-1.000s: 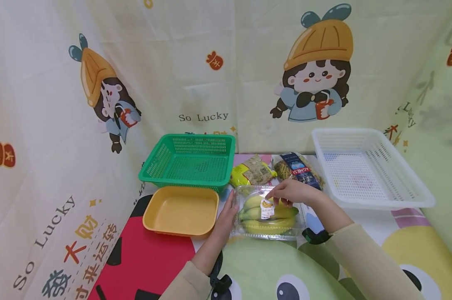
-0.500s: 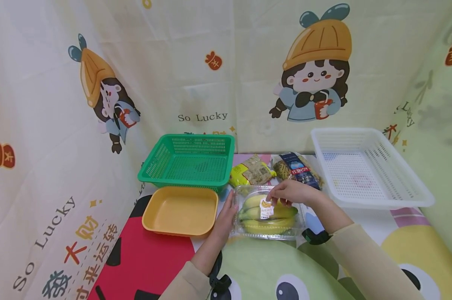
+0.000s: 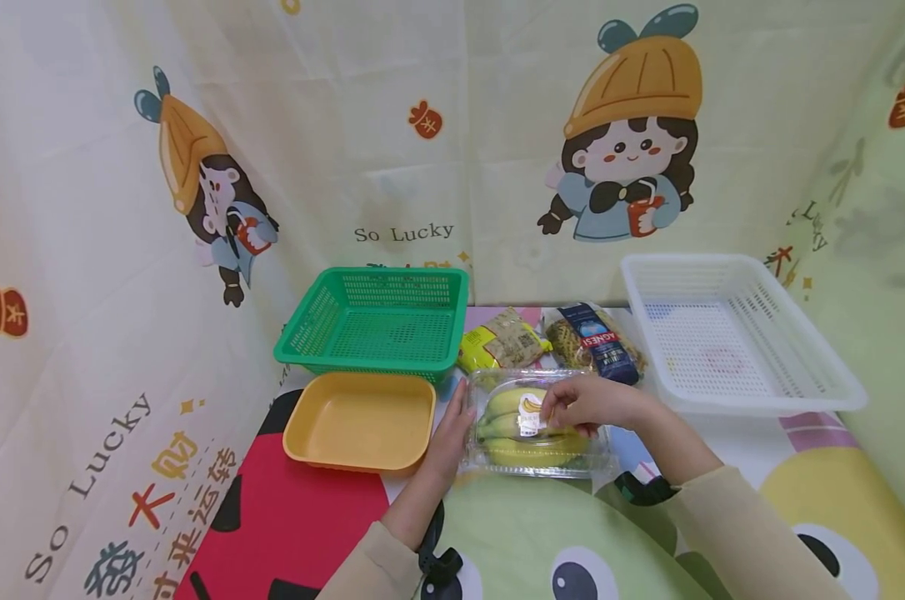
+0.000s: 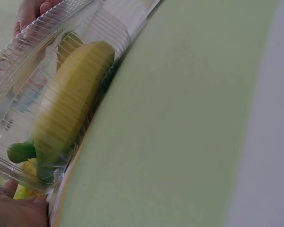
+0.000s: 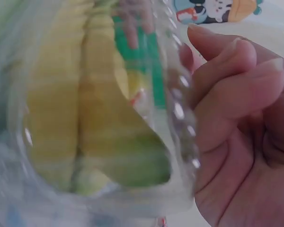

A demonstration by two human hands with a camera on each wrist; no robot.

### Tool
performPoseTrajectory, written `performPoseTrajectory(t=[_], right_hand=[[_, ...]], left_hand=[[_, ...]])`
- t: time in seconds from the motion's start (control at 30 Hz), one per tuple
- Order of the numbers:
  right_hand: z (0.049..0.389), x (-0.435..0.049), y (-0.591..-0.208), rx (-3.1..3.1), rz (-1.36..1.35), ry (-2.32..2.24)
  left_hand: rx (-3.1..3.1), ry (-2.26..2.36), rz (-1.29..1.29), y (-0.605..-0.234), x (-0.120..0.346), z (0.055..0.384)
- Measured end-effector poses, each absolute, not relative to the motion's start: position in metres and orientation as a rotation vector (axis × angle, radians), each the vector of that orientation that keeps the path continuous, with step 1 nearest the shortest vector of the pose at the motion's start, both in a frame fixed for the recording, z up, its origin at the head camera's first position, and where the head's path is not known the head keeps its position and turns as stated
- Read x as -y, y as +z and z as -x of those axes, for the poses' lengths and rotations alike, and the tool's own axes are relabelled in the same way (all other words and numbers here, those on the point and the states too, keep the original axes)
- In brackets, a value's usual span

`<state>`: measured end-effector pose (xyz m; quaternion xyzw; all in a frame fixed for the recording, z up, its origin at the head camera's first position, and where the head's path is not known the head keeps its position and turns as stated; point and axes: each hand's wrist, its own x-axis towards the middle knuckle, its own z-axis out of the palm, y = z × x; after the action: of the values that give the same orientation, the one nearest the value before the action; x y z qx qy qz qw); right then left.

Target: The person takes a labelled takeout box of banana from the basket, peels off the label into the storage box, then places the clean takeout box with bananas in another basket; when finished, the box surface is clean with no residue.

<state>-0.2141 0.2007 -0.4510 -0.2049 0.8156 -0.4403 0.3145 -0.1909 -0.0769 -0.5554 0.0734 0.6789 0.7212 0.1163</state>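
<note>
Right hand [image 3: 598, 402] has its fingers bent over the lid, and honestly can't tell whether they're pinching anything; left hand [image 3: 445, 437] isn't gripping, just fingers straight along the left side of the clear box [image 3: 512, 470]. Biggest stuff first: white basket [image 3: 767, 407] on the right, green basket [image 3: 377, 365] far left, yellow tray [image 3: 358, 421] just on its near side, none of them moved in the last second. The box sits in the middle between tray and white basket, bags of pasta [image 3: 602, 342] and something dry [image 3: 501, 342] just past its far edge, and it's basically where it was too. Bananas [image 3: 531, 452] are inside under what looks like a closed lid. What did change is small: the right hand slid a bit nearer and to the right, so more of the white label [image 3: 530, 414] shows. My read: the box is kept steady while the right hand's part isn't finished.
</note>
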Motion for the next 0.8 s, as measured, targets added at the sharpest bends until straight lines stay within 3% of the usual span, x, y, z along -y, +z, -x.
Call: performPoseTrajectory(t=[0.8], right_hand=[[0.203,-0.188,-0.45,-2.19,0.566,-1.145]], left_hand=[[-1.955,2.13,-0.203,-0.555,0.077,0.191]])
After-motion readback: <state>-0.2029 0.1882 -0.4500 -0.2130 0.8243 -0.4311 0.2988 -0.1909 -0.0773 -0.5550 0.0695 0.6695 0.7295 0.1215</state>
